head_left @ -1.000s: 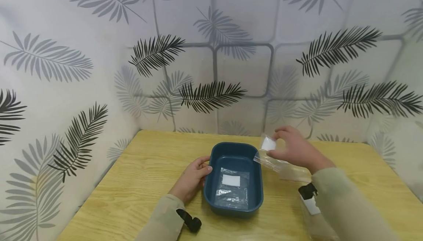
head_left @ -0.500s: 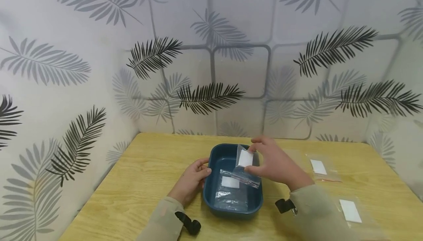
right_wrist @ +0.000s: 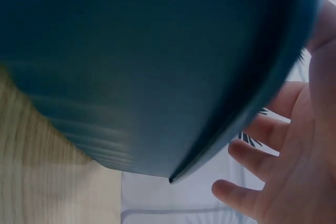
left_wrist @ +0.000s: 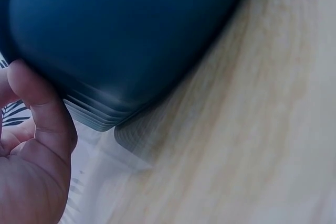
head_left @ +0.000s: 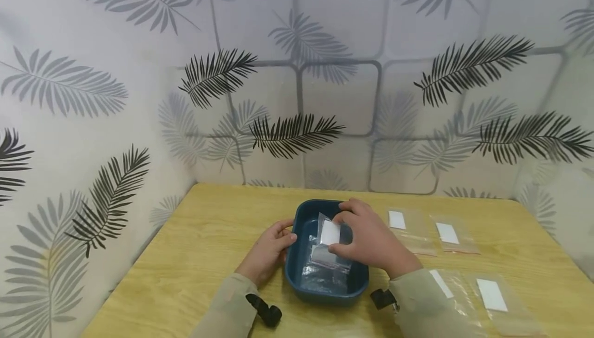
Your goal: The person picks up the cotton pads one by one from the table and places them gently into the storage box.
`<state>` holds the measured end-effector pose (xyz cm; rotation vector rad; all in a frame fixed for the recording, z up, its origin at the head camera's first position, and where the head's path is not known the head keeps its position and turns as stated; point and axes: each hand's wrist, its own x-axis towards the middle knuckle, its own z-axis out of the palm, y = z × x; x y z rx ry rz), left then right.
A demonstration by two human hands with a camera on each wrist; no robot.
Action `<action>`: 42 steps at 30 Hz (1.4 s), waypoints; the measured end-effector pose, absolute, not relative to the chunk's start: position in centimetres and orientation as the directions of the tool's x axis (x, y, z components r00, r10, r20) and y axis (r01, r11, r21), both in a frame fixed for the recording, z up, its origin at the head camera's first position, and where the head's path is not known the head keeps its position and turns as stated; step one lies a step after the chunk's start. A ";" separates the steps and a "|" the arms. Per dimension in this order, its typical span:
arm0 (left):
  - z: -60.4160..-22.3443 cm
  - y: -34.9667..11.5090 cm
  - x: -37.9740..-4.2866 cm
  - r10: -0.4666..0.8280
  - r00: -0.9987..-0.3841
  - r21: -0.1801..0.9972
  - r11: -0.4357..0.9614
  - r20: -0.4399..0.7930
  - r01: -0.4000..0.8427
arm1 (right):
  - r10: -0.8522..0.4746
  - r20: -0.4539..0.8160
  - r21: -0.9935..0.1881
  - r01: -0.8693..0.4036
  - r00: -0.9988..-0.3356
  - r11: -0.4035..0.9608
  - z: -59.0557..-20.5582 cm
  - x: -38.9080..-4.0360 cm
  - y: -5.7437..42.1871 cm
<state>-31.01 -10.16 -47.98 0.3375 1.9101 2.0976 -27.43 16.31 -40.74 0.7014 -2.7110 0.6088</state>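
Observation:
A dark blue rectangular plastic tub stands on the table. My left hand holds its left rim, thumb on the edge and fingers along the outside; the left wrist view shows the thumb at the rim. My right hand reaches over the tub's right side and pinches a clear zip bag with a white label, tilted inside the tub. Beneath it, partly covered, another clear bag lies on the tub's floor. In the right wrist view, the tub wall hides the held bag.
On the right of the wooden table lie several more clear zip bags with white labels, among them a back bag, a farther-right bag and a front bag. A leaf-patterned wall rises behind the table.
My right hand has moved left and down from beside the tub, carrying the pinched zip bag over the rim and into it. My left hand has stayed on the rim.

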 end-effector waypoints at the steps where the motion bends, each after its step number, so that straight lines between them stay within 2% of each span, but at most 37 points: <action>1: -47.9 -10.2 -31.1 0.361 -0.932 0.996 -0.081 -0.008 -0.040 | -0.392 0.362 -0.324 -0.508 -0.846 0.798 -40.7 -27.5 16.3; 20: -48.2 -10.5 -31.1 0.353 -0.936 0.997 -0.065 -0.017 -0.043 | -0.387 0.332 -0.267 -0.479 -0.860 0.836 -41.5 -27.8 15.3; 26: -48.2 -10.4 -31.1 0.356 -0.934 0.997 -0.057 -0.020 -0.043 | -0.388 0.283 -0.236 -0.455 -0.877 0.859 -41.7 -27.6 15.2; 42: -48.4 -10.3 -31.3 0.368 -0.930 0.996 -0.076 -0.014 -0.045 | -0.371 0.287 -0.300 -0.450 -0.883 0.841 -41.5 -27.5 16.4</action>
